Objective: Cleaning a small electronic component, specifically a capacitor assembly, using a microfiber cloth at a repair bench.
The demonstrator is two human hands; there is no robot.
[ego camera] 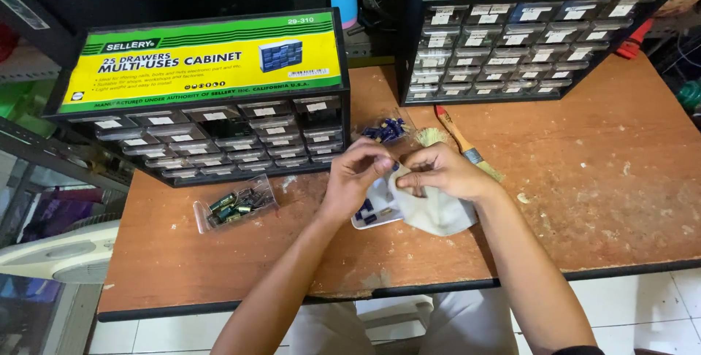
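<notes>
Together, both hands (398,172) on cloth (438,212)

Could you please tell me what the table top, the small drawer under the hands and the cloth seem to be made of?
Table top: likely wood or plywood, reddish-brown and matt, with worn, pale chipped patches.
Small drawer: apparently clear plastic, glossy; blue parts show through it.
Cloth: soft off-white fabric, matt, folding limply under the right hand. The left hand pinches something beside it.

Both forearms are bare, with no sleeves in view. The left hand (355,176) and right hand (444,172) wear no gloves or rings. Light grey trousers (467,322) cover the legs.
</notes>
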